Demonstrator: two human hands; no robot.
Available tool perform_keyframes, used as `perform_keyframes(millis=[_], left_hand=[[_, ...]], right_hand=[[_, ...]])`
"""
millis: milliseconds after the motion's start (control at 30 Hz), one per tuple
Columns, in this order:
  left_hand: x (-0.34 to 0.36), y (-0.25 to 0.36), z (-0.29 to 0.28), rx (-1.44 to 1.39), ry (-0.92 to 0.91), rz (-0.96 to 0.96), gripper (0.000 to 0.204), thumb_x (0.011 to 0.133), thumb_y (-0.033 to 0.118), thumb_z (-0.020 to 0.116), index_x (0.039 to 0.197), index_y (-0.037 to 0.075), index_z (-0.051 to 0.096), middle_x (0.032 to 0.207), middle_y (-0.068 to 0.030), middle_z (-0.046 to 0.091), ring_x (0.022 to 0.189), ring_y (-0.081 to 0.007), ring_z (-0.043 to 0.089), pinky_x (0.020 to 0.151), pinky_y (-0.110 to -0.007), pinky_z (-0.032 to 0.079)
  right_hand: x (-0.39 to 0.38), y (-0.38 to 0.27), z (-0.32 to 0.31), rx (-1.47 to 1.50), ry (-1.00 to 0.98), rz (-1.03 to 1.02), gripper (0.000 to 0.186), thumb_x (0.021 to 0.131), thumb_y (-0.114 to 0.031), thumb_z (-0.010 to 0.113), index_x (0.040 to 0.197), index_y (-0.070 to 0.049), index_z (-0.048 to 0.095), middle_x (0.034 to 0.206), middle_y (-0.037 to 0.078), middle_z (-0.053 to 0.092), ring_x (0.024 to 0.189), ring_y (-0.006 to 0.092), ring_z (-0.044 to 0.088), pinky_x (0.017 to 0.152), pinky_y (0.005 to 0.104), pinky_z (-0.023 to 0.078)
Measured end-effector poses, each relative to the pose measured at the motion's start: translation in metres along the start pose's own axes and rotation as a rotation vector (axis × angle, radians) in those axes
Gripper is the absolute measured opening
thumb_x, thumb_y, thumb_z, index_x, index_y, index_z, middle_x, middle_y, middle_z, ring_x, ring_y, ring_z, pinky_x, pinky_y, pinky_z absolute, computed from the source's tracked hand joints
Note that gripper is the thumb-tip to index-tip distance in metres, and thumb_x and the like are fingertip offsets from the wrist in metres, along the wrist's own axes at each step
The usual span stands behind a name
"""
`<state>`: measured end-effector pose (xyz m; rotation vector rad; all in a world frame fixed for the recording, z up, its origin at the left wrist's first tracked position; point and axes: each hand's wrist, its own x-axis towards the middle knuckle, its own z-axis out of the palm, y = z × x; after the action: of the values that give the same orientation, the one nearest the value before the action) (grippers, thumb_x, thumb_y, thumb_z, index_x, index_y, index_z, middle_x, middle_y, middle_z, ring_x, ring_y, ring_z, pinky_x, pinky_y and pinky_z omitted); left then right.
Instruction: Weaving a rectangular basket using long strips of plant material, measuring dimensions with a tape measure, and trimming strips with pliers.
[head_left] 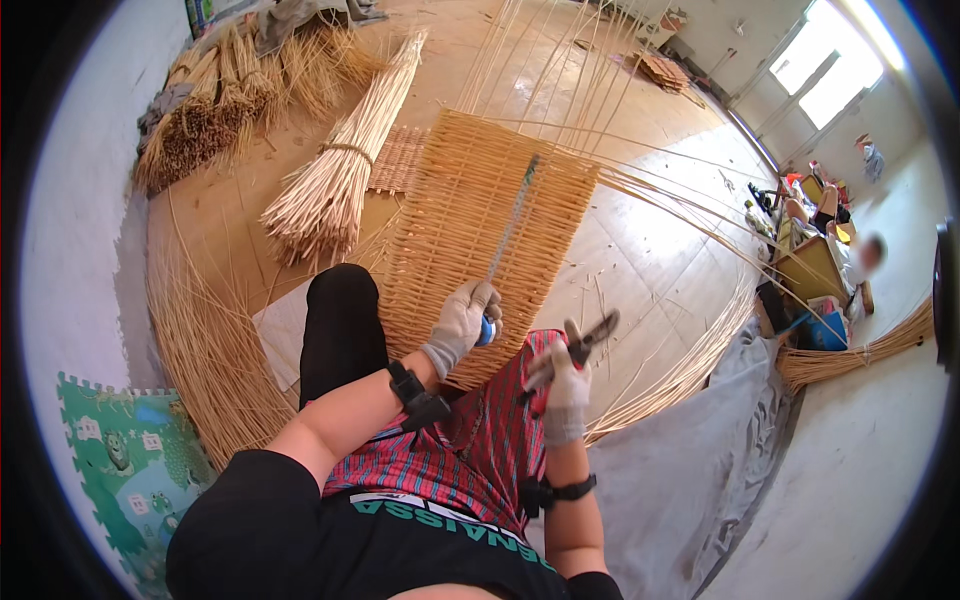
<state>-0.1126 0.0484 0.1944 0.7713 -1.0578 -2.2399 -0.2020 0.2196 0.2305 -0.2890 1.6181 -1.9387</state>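
A woven wicker panel (440, 220) slants up from my lap, long loose strands fanning from its far edge. My left hand (463, 318), in a light glove, is closed around a blue tape measure (486, 331) low on the panel. Its metal blade (511, 225) runs up across the weave, ending near the far edge. To the right of the panel, over my thigh, my gloved right hand (562, 378) grips dark pruning shears (594, 338), jaws pointing up and right; motion blurs them slightly. A red patterned cloth (420, 455) covers my lap.
A tied willow bundle (345, 165) lies left of the panel, with more bundles (215, 100) by the wall. Loose rods (200, 340) spread at left and right. Grey sheeting (690, 450) covers the right floor. Another person (862, 262) is at far right.
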Motion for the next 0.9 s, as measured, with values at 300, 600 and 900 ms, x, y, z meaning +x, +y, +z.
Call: perform_keyframes(millis=[300, 600, 900], left_hand=[[0.026, 0.034, 0.012, 0.095, 0.036, 0.028, 0.034, 0.109, 0.033, 0.05, 0.099, 0.002, 0.059, 0.078, -0.0067, 0.063, 0.064, -0.0163, 0.065, 0.056, -0.033, 0.059], [-0.036, -0.062, -0.028, 0.408, 0.072, 0.174, 0.03, 0.109, 0.027, 0.048, 0.1, 0.002, 0.06, 0.074, -0.0081, 0.064, 0.06, -0.0196, 0.063, 0.057, -0.034, 0.054], [-0.066, -0.085, -0.055, -0.052, -0.022, -0.356, 0.037, 0.109, 0.035, 0.048, 0.107, 0.0, 0.059, 0.085, -0.0132, 0.066, 0.065, -0.0243, 0.067, 0.06, -0.041, 0.06]], right_hand=[[0.065, 0.064, 0.057, -0.181, 0.005, -0.087, 0.071, 0.097, -0.005, 0.064, 0.157, -0.001, 0.027, 0.126, 0.017, 0.065, 0.106, 0.0197, 0.066, 0.088, 0.0309, 0.055], [0.091, 0.057, 0.065, -0.272, 0.112, -0.138, 0.035, 0.095, -0.005, 0.063, 0.128, -0.006, 0.054, 0.08, 0.009, 0.068, 0.06, 0.0185, 0.065, 0.054, 0.0348, 0.055], [0.16, 0.008, 0.087, -0.539, 0.032, -0.023, 0.028, 0.087, -0.017, 0.061, 0.112, -0.004, 0.059, 0.075, 0.013, 0.071, 0.061, 0.0245, 0.07, 0.058, 0.039, 0.056]])
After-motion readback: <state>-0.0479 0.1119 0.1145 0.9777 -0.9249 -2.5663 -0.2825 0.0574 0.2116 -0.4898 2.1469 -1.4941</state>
